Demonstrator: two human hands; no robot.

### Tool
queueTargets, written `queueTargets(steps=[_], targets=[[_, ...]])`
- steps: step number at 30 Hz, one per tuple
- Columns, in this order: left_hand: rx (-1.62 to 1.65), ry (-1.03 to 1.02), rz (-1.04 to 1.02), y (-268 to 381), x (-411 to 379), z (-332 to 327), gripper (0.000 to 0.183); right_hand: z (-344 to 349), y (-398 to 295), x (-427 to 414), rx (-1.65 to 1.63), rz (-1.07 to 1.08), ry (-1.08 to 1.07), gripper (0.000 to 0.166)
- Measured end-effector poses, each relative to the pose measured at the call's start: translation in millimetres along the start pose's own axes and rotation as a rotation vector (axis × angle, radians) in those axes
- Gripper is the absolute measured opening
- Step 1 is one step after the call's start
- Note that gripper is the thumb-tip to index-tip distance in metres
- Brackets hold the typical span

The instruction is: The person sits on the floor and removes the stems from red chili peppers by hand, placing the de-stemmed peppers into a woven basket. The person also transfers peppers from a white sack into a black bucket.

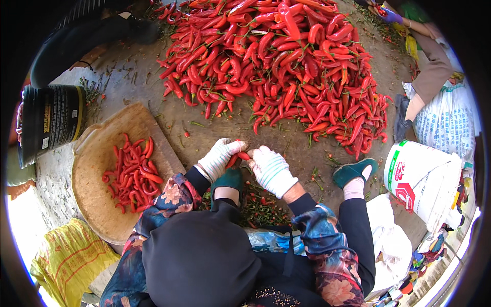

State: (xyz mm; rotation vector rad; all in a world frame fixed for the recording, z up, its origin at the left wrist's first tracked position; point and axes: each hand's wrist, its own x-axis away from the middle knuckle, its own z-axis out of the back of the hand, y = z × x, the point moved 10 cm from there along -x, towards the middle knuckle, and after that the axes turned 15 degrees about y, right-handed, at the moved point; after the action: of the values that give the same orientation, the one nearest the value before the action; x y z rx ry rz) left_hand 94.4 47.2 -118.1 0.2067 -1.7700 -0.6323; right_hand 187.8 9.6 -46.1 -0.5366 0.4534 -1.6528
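My left hand [218,156], in a white striped glove with bare fingertips, grips a red chili pepper [242,155]. The fingertips of my right hand [271,170], gloved the same way, pinch the pepper's other end. Both hands are above the ground in front of my body. Beyond them spreads a large heap of red chili peppers [276,65]. To the left lies a shallow tan scoop-shaped basket [90,180], with a smaller pile of red peppers [134,174] in it. Green stems and scraps [264,209] litter the ground below my hands.
A white bucket [422,180] lies tilted at the right, near a white woven sack [445,119]. A black bucket [57,119] is at the left, above a yellow sack [71,257]. Other people's legs [431,73] and a purple-gloved hand [391,16] appear around the heap.
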Motion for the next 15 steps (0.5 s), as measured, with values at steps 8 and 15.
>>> queueTargets(steps=[8, 15], targets=[[0.302, 0.187, -0.199, 44, 2, 8, 0.029, 24, 20, -29, 0.105, -0.245, 0.435, 0.015], [0.174, 0.114, -0.246, 60, 15, 22, 0.027, 85, 107, -103, 0.364, -0.54, 0.506, 0.043]])
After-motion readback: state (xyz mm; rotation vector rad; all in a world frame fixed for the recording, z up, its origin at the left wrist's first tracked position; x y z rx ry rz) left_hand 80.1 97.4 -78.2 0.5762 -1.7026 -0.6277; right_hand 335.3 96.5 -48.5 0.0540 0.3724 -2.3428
